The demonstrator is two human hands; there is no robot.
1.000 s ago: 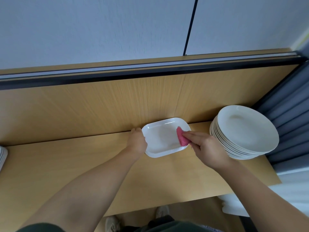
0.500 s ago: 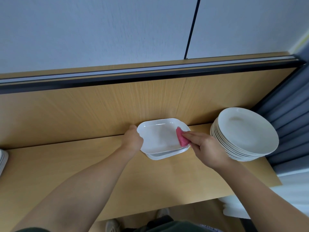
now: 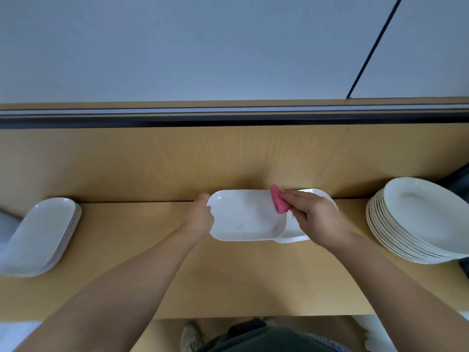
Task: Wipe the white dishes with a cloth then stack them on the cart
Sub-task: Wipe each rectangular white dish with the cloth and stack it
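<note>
My left hand (image 3: 200, 217) grips the left rim of a white rectangular dish (image 3: 245, 217), held just above the wooden shelf (image 3: 228, 280). That dish overlaps a second white rectangular dish (image 3: 291, 232) lying under it to the right. My right hand (image 3: 314, 214) holds a pink cloth (image 3: 279, 203) and rests on the lower dish, with the cloth at the lifted dish's right rim. A stack of white rectangular dishes (image 3: 43, 235) sits at the far left. A tall stack of round white plates (image 3: 416, 219) stands at the far right.
A wooden back panel (image 3: 177, 161) rises behind the shelf, topped by a dark rail (image 3: 228, 120) and a white wall. A dark grey curtain (image 3: 459, 184) hangs at the right edge. My shoes and the floor show below the shelf's front edge.
My left hand has lifted the top rectangular dish and slid it left off the lower one. The view has swung left, bringing the left stack into sight.
</note>
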